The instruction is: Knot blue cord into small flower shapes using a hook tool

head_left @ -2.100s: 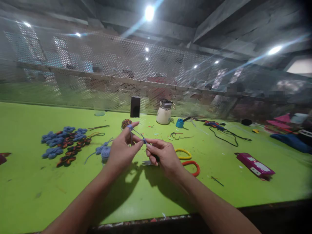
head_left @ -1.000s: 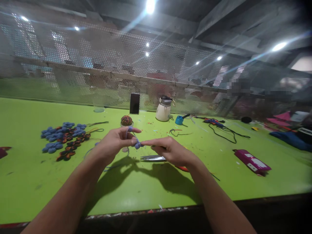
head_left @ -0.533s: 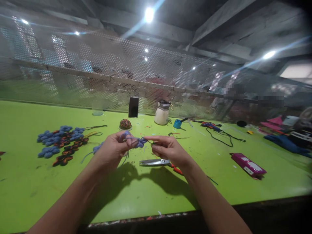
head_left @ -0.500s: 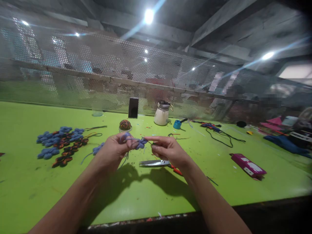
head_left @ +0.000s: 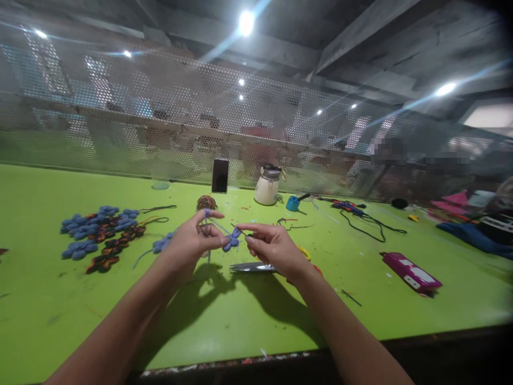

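Observation:
Between thumb and finger of my left hand (head_left: pixel 190 240) is a small blue crochet flower (head_left: pixel 231 240). Blue yarn loops over its raised index finger. My right hand (head_left: pixel 276 246) pinches a thin crochet hook (head_left: pixel 242 231), its tip at the flower's upper edge. Under my right hand lie scissors (head_left: pixel 250 267), blades pointing left, handles partly covered. Another blue piece (head_left: pixel 161 244) with a loose tail rests beside my left wrist. Farther left are finished blue flowers (head_left: pixel 79 249) and dark orange-brown flowers (head_left: pixel 103 260). Behind my left hand sits a multicoloured yarn ball (head_left: pixel 206 202).
A phone (head_left: pixel 220 175) stands upright near the perforated panel (head_left: pixel 240 120). To its right are a white jar (head_left: pixel 266 188), a blue pot (head_left: pixel 292 203) and a blue glue gun (head_left: pixel 347 208) with its cord. A magenta case (head_left: pixel 412 272) lies at right on the green table (head_left: pixel 224 331).
My left index finger has lifted and straightened, spreading away from the thumb. The blue flower has turned and shows more fully. My right hand still pinches the hook; more of the scissor handles shows.

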Tool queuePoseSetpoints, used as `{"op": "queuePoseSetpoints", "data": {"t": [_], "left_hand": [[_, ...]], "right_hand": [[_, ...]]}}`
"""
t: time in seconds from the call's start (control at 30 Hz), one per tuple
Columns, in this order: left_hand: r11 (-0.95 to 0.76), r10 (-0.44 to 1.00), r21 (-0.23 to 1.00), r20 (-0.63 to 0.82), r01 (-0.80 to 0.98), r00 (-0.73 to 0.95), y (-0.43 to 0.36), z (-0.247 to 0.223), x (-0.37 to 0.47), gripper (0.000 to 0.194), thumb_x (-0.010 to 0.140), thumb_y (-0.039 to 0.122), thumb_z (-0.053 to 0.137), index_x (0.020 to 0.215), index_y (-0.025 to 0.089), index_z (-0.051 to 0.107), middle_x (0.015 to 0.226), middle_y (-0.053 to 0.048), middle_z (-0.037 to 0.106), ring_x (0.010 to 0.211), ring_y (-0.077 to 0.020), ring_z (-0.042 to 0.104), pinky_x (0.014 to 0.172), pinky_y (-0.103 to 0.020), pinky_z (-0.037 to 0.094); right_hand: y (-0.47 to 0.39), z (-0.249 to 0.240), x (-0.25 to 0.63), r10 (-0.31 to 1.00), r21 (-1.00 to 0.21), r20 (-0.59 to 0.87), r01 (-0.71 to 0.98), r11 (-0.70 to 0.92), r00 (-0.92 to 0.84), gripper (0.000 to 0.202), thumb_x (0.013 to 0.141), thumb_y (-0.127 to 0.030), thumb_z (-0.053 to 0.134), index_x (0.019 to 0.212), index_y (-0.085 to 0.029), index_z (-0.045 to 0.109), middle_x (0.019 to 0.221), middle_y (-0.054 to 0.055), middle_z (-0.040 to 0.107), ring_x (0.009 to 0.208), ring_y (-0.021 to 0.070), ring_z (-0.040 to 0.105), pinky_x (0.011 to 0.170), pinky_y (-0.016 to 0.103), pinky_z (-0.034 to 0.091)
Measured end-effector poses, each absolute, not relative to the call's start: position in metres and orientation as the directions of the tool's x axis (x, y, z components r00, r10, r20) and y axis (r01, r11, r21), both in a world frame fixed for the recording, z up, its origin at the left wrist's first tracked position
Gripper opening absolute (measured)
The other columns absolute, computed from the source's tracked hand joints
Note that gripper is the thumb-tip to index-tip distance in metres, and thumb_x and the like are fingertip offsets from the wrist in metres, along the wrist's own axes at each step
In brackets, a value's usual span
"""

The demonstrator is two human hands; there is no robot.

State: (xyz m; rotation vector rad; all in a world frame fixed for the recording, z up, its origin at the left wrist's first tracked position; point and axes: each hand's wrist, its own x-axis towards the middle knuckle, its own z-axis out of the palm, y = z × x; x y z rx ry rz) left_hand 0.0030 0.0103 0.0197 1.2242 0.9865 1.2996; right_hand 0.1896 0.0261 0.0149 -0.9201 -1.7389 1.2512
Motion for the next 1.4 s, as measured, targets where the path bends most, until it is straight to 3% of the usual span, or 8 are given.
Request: {"op": "queuePoseSetpoints", "data": {"t": [0.1,0.23,0.7,0.97,1.1,1.23,1.3,1.4], "left_hand": [[-0.135,0.983,0.979,0.152,-0.155,0.103,0.007,0.023,0.004,0.090,0.060,0.013,0.073,0.137,0.017,0.028,0.060,0.004,0.060,0.056,-0.0121,0.053,0.054,-0.024,0.036],[-0.157,0.979,0.979,0.172,-0.130,0.113,0.009,0.021,0.005,0.108,0.057,0.011,0.074,0.145,0.019,0.011,0.058,0.005,0.059,0.057,-0.0120,0.054,0.056,-0.023,0.039],[-0.240,0.965,0.967,0.228,0.088,0.128,0.013,0.013,0.008,0.103,0.063,0.018,0.073,0.145,0.019,0.012,0.060,0.001,0.063,0.057,-0.0154,0.059,0.056,-0.027,0.044],[-0.294,0.956,0.871,0.277,0.394,0.099,0.009,0.010,0.015,0.091,0.065,0.017,0.068,0.144,0.028,0.023,0.060,0.003,0.063,0.056,-0.0165,0.060,0.057,-0.027,0.042],[-0.280,0.935,0.785,0.354,0.552,-0.030,0.007,0.009,0.023,0.085,0.068,0.016,0.065,0.143,0.030,0.026,0.063,0.003,0.065,0.059,-0.0157,0.059,0.062,-0.028,0.041],[-0.368,0.889,0.882,0.427,0.292,-0.168,0.007,0.010,0.026,0.080,0.070,0.021,0.068,0.140,0.026,0.031,0.078,-0.001,0.068,0.061,-0.0129,0.056,0.060,-0.025,0.042],[-0.336,0.929,0.942,0.332,0.008,-0.162,0.008,0.012,0.024,0.083,0.066,0.021,0.073,0.139,0.022,0.034,0.076,-0.001,0.068,0.062,-0.0126,0.058,0.060,-0.024,0.043],[-0.176,0.984,0.931,0.177,-0.319,-0.027,0.010,0.015,0.018,0.089,0.060,0.015,0.078,0.138,0.016,0.033,0.067,-0.001,0.068,0.064,-0.0129,0.061,0.066,-0.024,0.045]], "right_hand": [[0.026,0.018,0.192,0.870,-0.956,0.158,0.147,0.252,-0.468,0.037,0.079,-0.022,0.057,0.116,-0.015,0.063,0.051,-0.007,0.047,0.039,0.0041,0.028,0.040,0.020,0.022],[0.026,0.019,0.194,0.847,-0.956,0.146,0.146,0.253,-0.511,0.040,0.080,-0.020,0.056,0.120,-0.016,0.060,0.052,-0.007,0.047,0.040,0.0042,0.029,0.041,0.020,0.022],[0.032,0.012,0.194,0.844,-0.938,0.169,0.181,0.297,-0.509,0.029,0.076,-0.014,0.057,0.102,-0.016,0.071,0.048,-0.006,0.043,0.043,0.0051,0.031,0.042,0.020,0.022],[0.033,0.007,0.189,0.887,-0.953,0.053,0.243,0.182,-0.458,0.023,0.073,-0.012,0.058,0.093,-0.013,0.071,0.043,-0.006,0.049,0.034,0.0040,0.032,0.037,0.019,0.023],[0.034,0.001,0.178,0.926,-0.998,0.012,0.057,0.036,-0.378,0.020,0.071,-0.021,0.064,0.088,-0.011,0.066,0.043,-0.006,0.050,0.031,0.0043,0.034,0.034,0.018,0.021],[0.030,-0.003,0.168,0.926,-0.958,0.084,-0.286,-0.027,-0.369,0.030,0.068,-0.029,0.071,0.090,-0.013,0.059,0.050,-0.006,0.054,0.032,0.0027,0.035,0.033,0.016,0.021],[0.027,-0.003,0.166,0.917,-0.925,0.155,-0.379,0.004,-0.367,0.031,0.069,-0.030,0.071,0.092,-0.013,0.058,0.053,-0.005,0.055,0.033,0.0020,0.035,0.034,0.015,0.022],[0.025,-0.003,0.168,0.905,-0.925,0.240,-0.364,0.104,-0.352,0.028,0.073,-0.029,0.069,0.093,-0.013,0.058,0.054,-0.004,0.056,0.033,0.0022,0.037,0.033,0.015,0.024]]}}
